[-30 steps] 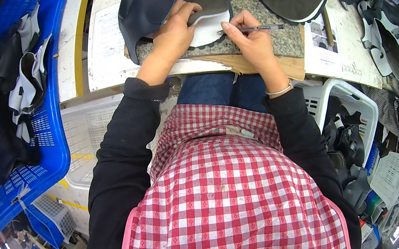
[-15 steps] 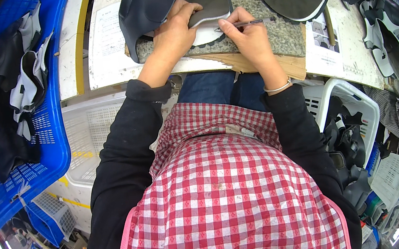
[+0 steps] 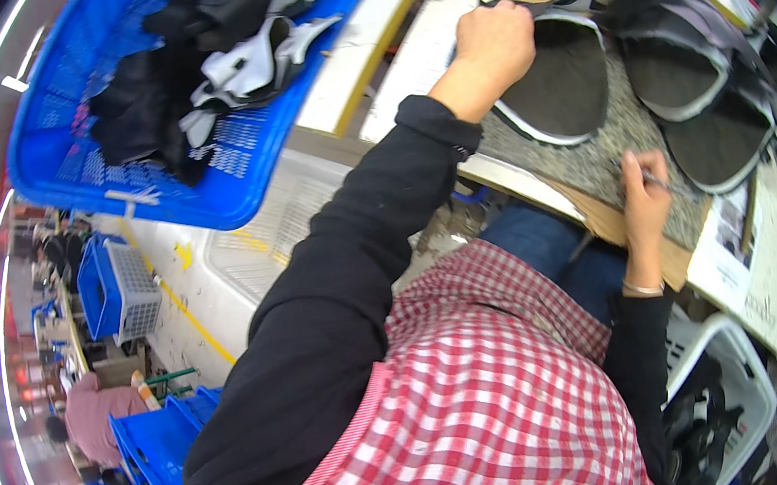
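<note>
Currently left fingers [image 3: 510,18] grip dark piece [image 3: 563,77]; right fingers [image 3: 633,175], pen [image 3: 654,179].

The fingertips of the left grip [image 3: 496,47] are hidden where they curl over the dark-lined, white-edged piece [image 3: 563,77], whose covered edge cannot be traced. The right grip [image 3: 647,194] is blurred, and its pen [image 3: 657,180] shows only as a smear, the tip too unclear to place. Print on the paper sheet [image 3: 715,276] is illegible. The top edge cuts off the blue crate [image 3: 199,215], the lower edge the checked apron [image 3: 487,396]. Dark pieces [image 3: 700,412] hide the floor of the white basket [image 3: 746,362].
</note>
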`<state>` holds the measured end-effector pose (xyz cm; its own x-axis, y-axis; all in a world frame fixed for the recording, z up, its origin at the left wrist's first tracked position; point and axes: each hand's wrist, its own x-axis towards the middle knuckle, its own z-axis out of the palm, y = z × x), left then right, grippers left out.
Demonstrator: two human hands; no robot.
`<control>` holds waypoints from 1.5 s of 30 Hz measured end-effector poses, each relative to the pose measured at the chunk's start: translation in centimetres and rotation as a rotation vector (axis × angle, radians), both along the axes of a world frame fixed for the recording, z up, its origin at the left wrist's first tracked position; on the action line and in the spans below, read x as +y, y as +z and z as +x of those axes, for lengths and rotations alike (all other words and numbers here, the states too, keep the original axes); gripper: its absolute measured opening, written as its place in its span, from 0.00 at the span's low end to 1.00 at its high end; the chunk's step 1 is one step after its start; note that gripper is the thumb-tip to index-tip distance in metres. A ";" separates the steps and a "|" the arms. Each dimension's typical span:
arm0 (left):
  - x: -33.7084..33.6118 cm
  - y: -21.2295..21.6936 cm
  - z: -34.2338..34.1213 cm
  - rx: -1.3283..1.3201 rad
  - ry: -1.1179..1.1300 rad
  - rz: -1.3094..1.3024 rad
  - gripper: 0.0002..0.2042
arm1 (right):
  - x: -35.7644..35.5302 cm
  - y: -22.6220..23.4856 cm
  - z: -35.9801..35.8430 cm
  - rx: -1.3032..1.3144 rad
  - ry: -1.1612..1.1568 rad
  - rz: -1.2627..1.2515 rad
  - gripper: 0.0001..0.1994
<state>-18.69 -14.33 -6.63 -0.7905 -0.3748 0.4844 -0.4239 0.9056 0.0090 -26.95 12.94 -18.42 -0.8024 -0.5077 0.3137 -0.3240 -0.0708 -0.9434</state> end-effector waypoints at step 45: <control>-7.5 17.2 20.5 0.059 -0.368 -0.502 0.11 | -2.7 6.8 5.4 0.054 0.352 -0.234 0.20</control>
<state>1.77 -21.80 10.56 -0.7911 0.2017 0.5775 -0.0949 0.8922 -0.4416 -21.51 10.26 -11.61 -0.5724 -0.6578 0.4895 -0.2899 -0.3961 -0.8712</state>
